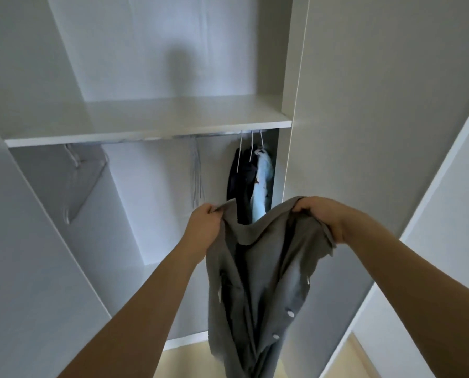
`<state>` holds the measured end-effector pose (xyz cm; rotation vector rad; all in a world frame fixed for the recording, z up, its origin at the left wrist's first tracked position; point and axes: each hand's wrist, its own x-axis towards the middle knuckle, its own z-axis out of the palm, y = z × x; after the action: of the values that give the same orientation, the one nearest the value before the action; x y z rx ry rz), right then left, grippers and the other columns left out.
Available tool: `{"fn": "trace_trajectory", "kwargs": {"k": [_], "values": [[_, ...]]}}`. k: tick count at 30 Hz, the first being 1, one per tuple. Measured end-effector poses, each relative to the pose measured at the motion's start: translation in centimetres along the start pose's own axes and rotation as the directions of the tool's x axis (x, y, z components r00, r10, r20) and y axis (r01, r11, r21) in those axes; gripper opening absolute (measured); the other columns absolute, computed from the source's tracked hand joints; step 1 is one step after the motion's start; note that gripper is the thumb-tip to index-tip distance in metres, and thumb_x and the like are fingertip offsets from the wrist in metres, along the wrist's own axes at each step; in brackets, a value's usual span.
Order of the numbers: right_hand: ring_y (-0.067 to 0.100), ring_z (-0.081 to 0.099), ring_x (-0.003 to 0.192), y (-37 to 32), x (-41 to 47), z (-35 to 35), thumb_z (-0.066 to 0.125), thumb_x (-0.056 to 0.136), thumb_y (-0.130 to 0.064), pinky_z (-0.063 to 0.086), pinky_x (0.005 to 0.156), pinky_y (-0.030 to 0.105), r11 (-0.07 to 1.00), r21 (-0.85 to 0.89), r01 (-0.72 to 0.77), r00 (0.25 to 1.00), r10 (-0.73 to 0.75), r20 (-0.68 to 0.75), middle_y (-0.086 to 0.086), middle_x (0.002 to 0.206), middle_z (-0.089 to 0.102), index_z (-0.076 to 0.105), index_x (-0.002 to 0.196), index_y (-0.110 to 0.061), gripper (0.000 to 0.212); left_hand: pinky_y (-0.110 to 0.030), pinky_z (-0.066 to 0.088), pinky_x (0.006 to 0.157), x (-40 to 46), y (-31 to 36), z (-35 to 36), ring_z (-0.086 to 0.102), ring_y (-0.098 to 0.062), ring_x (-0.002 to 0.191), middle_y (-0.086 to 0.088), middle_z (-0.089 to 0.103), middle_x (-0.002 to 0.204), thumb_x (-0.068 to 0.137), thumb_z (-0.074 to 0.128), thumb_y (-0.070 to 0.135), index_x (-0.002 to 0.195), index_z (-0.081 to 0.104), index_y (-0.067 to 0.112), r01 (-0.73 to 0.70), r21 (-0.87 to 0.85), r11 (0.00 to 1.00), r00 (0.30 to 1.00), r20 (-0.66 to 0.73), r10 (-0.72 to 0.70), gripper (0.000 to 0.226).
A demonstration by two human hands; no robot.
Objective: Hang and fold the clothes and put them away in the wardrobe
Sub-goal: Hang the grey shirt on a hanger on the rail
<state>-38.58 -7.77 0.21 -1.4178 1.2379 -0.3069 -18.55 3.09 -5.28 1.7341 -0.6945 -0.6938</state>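
A grey button-up shirt [258, 274] hangs in the air in front of the open white wardrobe [151, 124]. My left hand [204, 227] pinches its collar corner on the left. My right hand [320, 216] grips the bunched fabric at the shirt's upper right. The shirt sags between both hands, and its white buttons show on the right front edge. Under the shelf, a rail [217, 133] carries a dark garment [241, 184] and a light blue one [263, 186] on white hangers at the right end.
Several empty hangers [198, 173] hang at mid-rail. Another empty hanger [83, 165] hangs by the left wall. The wardrobe's right panel [364, 118] and an open door [432, 227] stand to the right. Light wooden floor [189, 358] shows below.
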Motion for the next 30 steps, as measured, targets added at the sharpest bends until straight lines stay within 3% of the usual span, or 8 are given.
{"fn": "trace_trajectory", "kwargs": {"k": [6, 10, 12, 15, 18, 20, 24, 30], "values": [[0.03, 0.062, 0.088, -3.3, 6.3, 0.6, 0.057, 0.091, -0.023, 0.052, 0.08, 0.037, 0.985, -0.132, 0.107, 0.982, -0.126, -0.139, 0.018, 0.1, 0.065, 0.061, 0.108, 0.004, 0.032, -0.035, 0.056, 0.067, 7.4, -1.1, -0.8, 0.063, -0.025, 0.089, -0.011, 0.064, 0.107, 0.096, 0.05, 0.017, 0.12, 0.056, 0.011, 0.177, 0.317, 0.932, 0.913, 0.3, -0.275, 0.026], [0.029, 0.056, 0.104, -5.5, 9.5, 1.6, 0.045, 0.097, -0.021, 0.04, 0.08, 0.028, 0.844, -0.52, 0.131, 0.98, -0.188, -0.058, 0.018, 0.123, 0.058, 0.057, 0.121, 0.002, 0.036, -0.044, 0.058, 0.08, 11.8, -1.0, 0.0, 0.068, -0.032, 0.085, -0.014, 0.065, 0.11, 0.091, 0.057, 0.014, 0.122, 0.058, 0.011, 0.149, 0.624, 0.767, 0.655, 0.519, -0.549, 0.032], [0.029, 0.053, 0.115, -6.9, 10.9, 2.6, 0.039, 0.099, -0.022, 0.039, 0.086, 0.028, 0.773, -0.623, 0.12, 0.978, -0.201, -0.06, 0.017, 0.128, 0.054, 0.056, 0.124, 0.001, 0.038, -0.044, 0.056, 0.086, 15.2, -0.5, -0.1, 0.068, -0.032, 0.09, -0.014, 0.067, 0.112, 0.088, 0.064, 0.021, 0.12, 0.059, 0.012, 0.121, 0.694, 0.71, 0.596, 0.521, -0.611, 0.034], [0.026, 0.047, 0.123, -9.5, 13.2, 4.3, 0.033, 0.101, -0.018, 0.034, 0.095, 0.025, 0.681, -0.723, 0.121, 0.983, -0.182, -0.007, 0.014, 0.137, 0.049, 0.052, 0.129, -0.002, 0.038, -0.038, 0.056, 0.077, 22.1, 0.4, -0.5, 0.063, -0.027, 0.082, -0.014, 0.065, 0.103, 0.091, 0.06, 0.02, 0.112, 0.058, 0.007, 0.111, 0.613, 0.782, 0.803, 0.408, -0.434, 0.025], [0.026, 0.05, 0.106, -11.5, 15.4, 5.7, 0.04, 0.096, -0.022, 0.037, 0.089, 0.03, 0.628, -0.77, 0.111, 0.991, -0.132, 0.035, 0.016, 0.13, 0.052, 0.057, 0.116, -0.004, 0.032, -0.033, 0.053, 0.064, 28.2, 1.0, -1.1, 0.056, -0.023, 0.067, -0.012, 0.056, 0.082, 0.09, 0.051, 0.013, 0.085, 0.054, 0.004, -0.007, 0.567, 0.824, 0.981, 0.162, -0.103, 0.011], [0.028, 0.056, 0.101, -12.5, 16.8, 6.1, 0.046, 0.092, -0.027, 0.042, 0.083, 0.03, 0.631, -0.768, 0.111, 0.993, -0.103, 0.059, 0.016, 0.12, 0.058, 0.06, 0.107, -0.003, 0.032, -0.026, 0.045, 0.06, 31.4, 0.8, -1.5, 0.055, -0.021, 0.071, -0.007, 0.053, 0.079, 0.09, 0.049, 0.013, 0.077, 0.049, 0.006, -0.067, 0.673, 0.737, 0.997, 0.067, 0.029, 0.014], [0.03, 0.06, 0.102, -14.0, 18.7, 7.2, 0.05, 0.09, -0.028, 0.047, 0.084, 0.031, 0.66, -0.742, 0.117, 0.993, -0.058, 0.105, 0.015, 0.113, 0.062, 0.061, 0.105, -0.005, 0.029, -0.034, 0.043, 0.082, 35.7, -1.2, -1.4, 0.053, -0.03, 0.11, -0.012, 0.056, 0.114, 0.09, 0.05, 0.023, 0.11, 0.059, 0.006, -0.009, 0.84, 0.542, 0.989, -0.072, 0.129, 0.027], [0.023, 0.054, 0.095, -14.3, 21.0, 8.9, 0.044, 0.094, -0.025, 0.045, 0.086, 0.032, 0.568, -0.807, 0.161, 0.987, -0.07, 0.147, 0.006, 0.104, 0.058, 0.059, 0.104, -0.01, 0.024, -0.03, 0.041, 0.068, 39.1, -2.9, 0.3, 0.06, -0.03, 0.098, -0.012, 0.063, 0.106, 0.094, 0.048, 0.024, 0.099, 0.059, 0.007, -0.081, 0.895, 0.438, 0.968, -0.034, 0.249, 0.021]]}}
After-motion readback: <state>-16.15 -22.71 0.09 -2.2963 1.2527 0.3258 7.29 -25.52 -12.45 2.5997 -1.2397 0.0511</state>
